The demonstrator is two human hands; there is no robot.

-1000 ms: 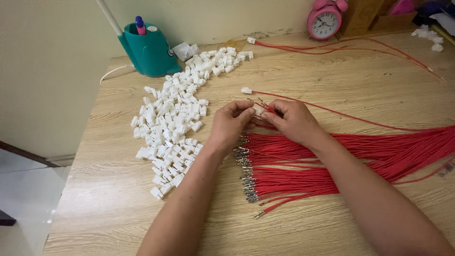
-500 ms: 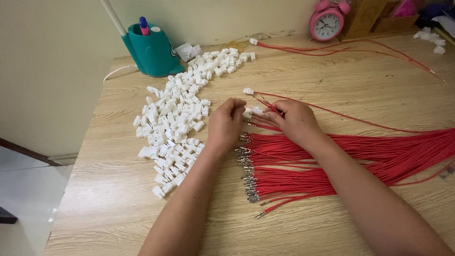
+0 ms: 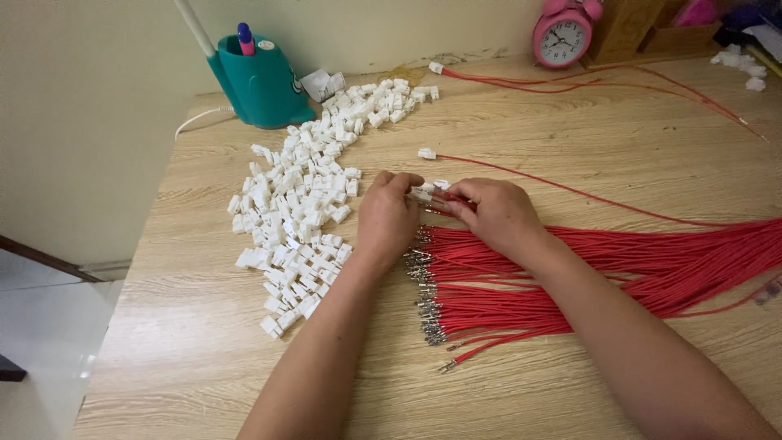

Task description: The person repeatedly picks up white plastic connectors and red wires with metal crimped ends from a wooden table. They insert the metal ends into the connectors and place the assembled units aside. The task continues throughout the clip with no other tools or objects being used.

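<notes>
While both hands stay together mid-worktop as before, left hand (image 3: 389,218) pinches a white connector housing (image 3: 421,194), right hand (image 3: 494,213) pinches a red wire (image 3: 446,202) into it, above the wire bundle (image 3: 570,281).

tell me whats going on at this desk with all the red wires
A person sits at a wooden table. The left hand pinches a small white plug, and the right hand holds a red wire at it. A bundle of red wires with metal tips lies under the right forearm. A heap of white plugs lies left of the hands, and a few wires with plugs on lie near the pink clock.
</notes>
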